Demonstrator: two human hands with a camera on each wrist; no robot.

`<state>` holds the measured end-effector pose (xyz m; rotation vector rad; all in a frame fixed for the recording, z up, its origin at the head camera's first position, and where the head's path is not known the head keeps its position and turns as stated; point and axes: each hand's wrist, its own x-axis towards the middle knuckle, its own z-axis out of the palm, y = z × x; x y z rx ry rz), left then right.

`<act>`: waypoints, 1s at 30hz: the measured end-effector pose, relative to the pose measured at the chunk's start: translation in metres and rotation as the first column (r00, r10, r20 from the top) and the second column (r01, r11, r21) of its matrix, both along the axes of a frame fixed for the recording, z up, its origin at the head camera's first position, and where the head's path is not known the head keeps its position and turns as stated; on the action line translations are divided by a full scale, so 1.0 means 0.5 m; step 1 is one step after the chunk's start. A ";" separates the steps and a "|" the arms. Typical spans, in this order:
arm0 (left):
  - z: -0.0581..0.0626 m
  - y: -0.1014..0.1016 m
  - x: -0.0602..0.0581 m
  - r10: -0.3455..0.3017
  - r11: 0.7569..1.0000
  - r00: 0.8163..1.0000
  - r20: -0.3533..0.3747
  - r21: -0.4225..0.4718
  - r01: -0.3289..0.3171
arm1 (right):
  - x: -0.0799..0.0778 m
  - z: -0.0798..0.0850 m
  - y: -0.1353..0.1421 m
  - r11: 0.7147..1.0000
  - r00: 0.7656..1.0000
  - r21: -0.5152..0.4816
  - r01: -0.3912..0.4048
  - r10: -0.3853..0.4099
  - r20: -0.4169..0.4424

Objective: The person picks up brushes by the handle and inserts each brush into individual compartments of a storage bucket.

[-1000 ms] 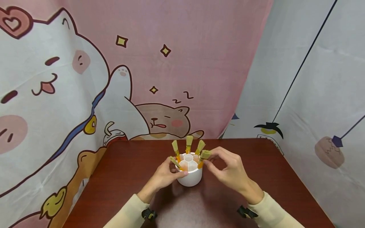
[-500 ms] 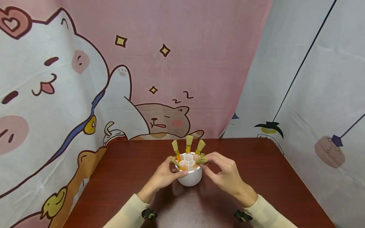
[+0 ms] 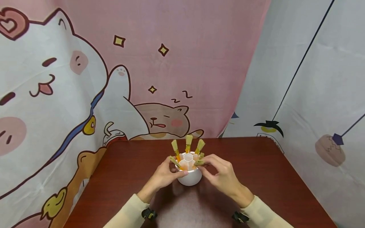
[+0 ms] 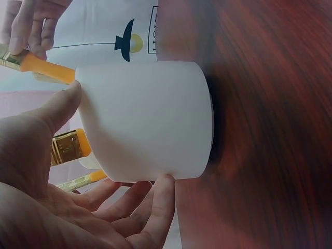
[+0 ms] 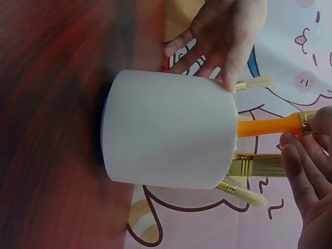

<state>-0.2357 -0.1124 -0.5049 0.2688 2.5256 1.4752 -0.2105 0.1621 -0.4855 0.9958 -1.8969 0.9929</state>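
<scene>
A white round pen holder (image 3: 189, 181) with divided compartments stands upright on the table. My left hand (image 3: 162, 176) holds its left side, the thumb at the rim and the fingers round the wall. My right hand (image 3: 223, 174) pinches a paintbrush near its metal collar, at the right of the rim. In the right wrist view, this paintbrush's orange handle (image 5: 270, 126) points down into the holder; its lower end is hidden by the wall. Several other paintbrushes stand bristles up in the holder, among them the one at the back (image 3: 188, 142) and one beside my left thumb (image 3: 175, 161).
The dark red-brown wooden table (image 3: 128, 177) extends around the holder. Behind it hangs a pink and white cloth (image 3: 205, 63) printed with cartoon animals. Another pale cloth (image 3: 308, 95) hangs along the right side.
My right hand has moved left and slightly down, bringing the paintbrush from outside the right rim to over the holder, its handle lowered inside. My left hand and the holder stay put.
</scene>
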 end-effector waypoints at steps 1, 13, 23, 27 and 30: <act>0.000 0.000 0.000 0.001 1.000 1.000 0.004 0.001 -0.001 | -0.001 -0.001 0.000 1.000 1.000 0.000 0.003 -0.003 0.002; 0.003 0.000 -0.002 0.003 1.000 1.000 -0.002 0.004 -0.003 | -0.008 -0.018 -0.005 0.999 0.999 0.037 -0.002 0.001 0.041; 0.001 -0.002 -0.002 0.002 1.000 1.000 -0.006 0.004 -0.002 | -0.010 -0.031 -0.009 0.998 0.995 0.067 0.012 -0.019 0.096; 0.002 -0.002 -0.002 -0.002 1.000 1.000 -0.013 0.000 0.002 | -0.011 -0.035 -0.012 0.996 0.992 0.081 0.035 -0.044 0.116; 0.000 -0.001 -0.001 -0.001 1.000 1.000 -0.017 0.003 0.001 | -0.010 -0.038 -0.015 0.995 0.991 0.091 0.048 -0.059 0.124</act>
